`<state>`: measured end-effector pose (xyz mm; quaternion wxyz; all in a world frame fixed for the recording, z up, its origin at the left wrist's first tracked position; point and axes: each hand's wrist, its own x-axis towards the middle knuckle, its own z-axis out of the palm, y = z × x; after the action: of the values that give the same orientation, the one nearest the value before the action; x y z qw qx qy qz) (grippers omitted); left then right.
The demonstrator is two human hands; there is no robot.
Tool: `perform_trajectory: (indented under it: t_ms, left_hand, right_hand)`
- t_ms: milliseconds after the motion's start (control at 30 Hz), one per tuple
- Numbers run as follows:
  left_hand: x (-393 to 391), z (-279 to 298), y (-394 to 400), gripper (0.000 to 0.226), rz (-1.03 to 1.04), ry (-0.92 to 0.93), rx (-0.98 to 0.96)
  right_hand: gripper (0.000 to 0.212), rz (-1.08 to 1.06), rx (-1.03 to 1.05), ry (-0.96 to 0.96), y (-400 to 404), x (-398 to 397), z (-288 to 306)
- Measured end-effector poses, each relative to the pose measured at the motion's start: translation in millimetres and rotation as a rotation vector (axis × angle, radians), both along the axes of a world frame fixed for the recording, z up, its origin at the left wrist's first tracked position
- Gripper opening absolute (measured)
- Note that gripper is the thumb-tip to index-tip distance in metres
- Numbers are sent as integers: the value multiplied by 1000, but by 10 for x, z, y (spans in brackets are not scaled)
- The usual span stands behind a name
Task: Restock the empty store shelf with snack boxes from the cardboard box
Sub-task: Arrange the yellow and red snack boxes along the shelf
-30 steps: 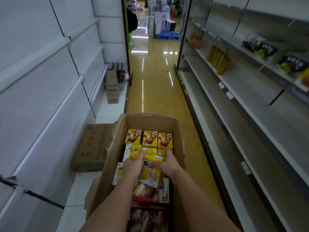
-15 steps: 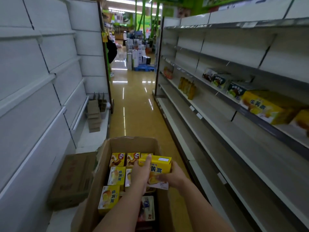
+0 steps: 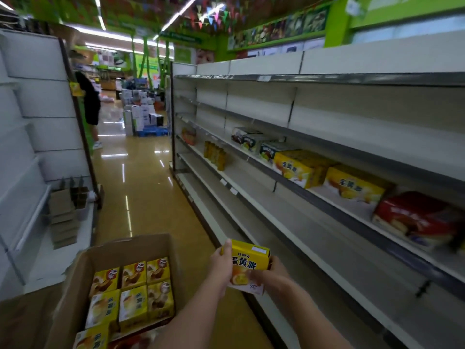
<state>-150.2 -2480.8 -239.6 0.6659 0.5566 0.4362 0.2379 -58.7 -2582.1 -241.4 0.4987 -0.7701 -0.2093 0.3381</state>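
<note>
I have the yellow snack box (image 3: 249,264) gripped between both hands, left hand (image 3: 221,267) on its left side and right hand (image 3: 275,275) curled round its right, held to the right of the open cardboard box (image 3: 125,248). More boxes lie inside it; the shelf (image 3: 289,222) at right carries two matching yellow boxes (image 3: 352,187)

Head-worn view — looking forward down the aisle (image 3: 141,197), hands close below.

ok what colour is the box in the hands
Yellow, with dark lettering; the snack box shows in the head view.
</note>
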Motion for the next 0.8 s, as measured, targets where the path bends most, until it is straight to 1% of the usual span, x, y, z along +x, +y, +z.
perform_trajectory:
  t_ms: [67, 167, 200, 300, 367, 433, 500, 600, 700, 800]
  left_hand:
    - [204, 45, -262, 38, -75, -5, -11]
    - [521, 18, -623, 40, -134, -25, -24]
    - [625, 35, -772, 40, -162, -25, -10]
    - [905, 67, -1180, 39, -254, -33, 53]
    - [1072, 109, -1473, 41, -335, -69, 69]
    - [1231, 161, -1776, 36, -402, -94, 78]
    - [1388, 213, -2043, 36, -449, -96, 104]
    - [1651, 275, -2446, 40, -495, -101, 112]
    - [1863, 270, -2741, 35, -557, -81, 141]
    - [2025, 269, -2967, 44, -615, -70, 164]
  right_hand:
    - [40, -57, 26, -14, -302, 171, 34]
    - [33, -126, 71, 8, -779, 357, 132]
    - [33, -154, 81, -9, -961, 427, 165]
    - [50, -229, 64, -59, -1427, 686, 152]
    - [53, -297, 48, -88, -1744, 843, 163]
    - [57, -342, 47, -105, -2068, 990, 171]
    - [56, -380, 53, -96, -2349, 1070, 223]
    - [50, -450, 85, -69, -2775, 1214, 302]
    - [54, -529, 83, -91, -3107, 1368, 349]
    - [49, -587, 65, -101, -3368, 1465, 356]
